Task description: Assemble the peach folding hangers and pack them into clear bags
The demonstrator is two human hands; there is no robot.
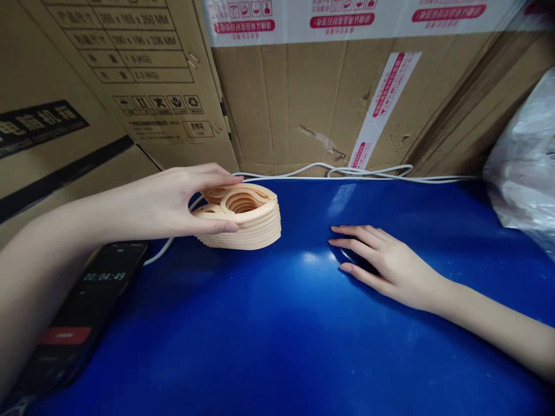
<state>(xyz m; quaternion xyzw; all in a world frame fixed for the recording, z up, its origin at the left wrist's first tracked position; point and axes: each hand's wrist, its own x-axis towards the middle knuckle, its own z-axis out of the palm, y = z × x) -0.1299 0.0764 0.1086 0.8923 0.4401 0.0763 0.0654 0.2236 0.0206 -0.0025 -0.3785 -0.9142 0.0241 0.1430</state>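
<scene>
My left hand (186,199) grips a stack of thin, beige, wood-like rings (255,228) from its left end, thumb on the near side and fingers on the far side. The layers form a pointed oval with curved openings through the middle. Whether the stack rests on the blue surface (277,323) or hangs just above it I cannot tell. To the right, my right hand (381,263) hovers low over the surface or lies on it, palm down. Its fingers are stretched out and apart, with nothing in them, pointing toward the stack.
A phone (87,306) showing a running timer lies at the left, partly behind my left forearm. Cardboard boxes (295,104) stand along the back and left. A white cable (312,170) runs along their foot. Clear plastic wrap (520,156) bulges at the right.
</scene>
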